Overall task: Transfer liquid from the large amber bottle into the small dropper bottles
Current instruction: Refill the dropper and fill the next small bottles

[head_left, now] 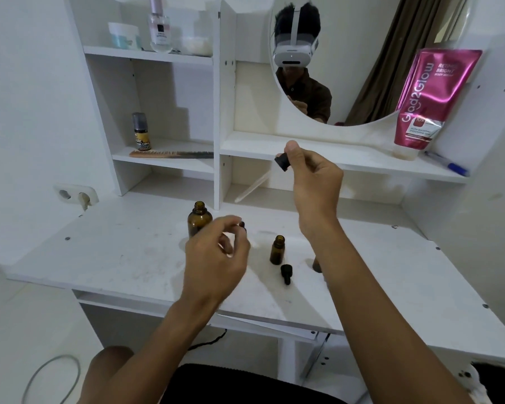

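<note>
The large amber bottle (199, 219) stands uncapped on the white desk (129, 252). My right hand (312, 182) is raised above the desk and pinches the black cap of a dropper (282, 162); its glass pipette (250, 190) slants down to the left. A small amber dropper bottle (277, 250) stands open in the middle, and a black dropper cap (285, 274) lies just in front of it. My left hand (216, 260) hovers blurred in front of the large bottle with curled fingers. A small dark thing (242, 225) sits at its fingertips; whether the hand holds it is unclear.
A brownish object (316, 264) is mostly hidden behind my right forearm. Shelves behind hold a comb (169, 154), a small bottle (141, 132), jars and a perfume bottle (159, 30). A pink tube (429, 97) and a pen (446, 164) rest under the round mirror (362, 53).
</note>
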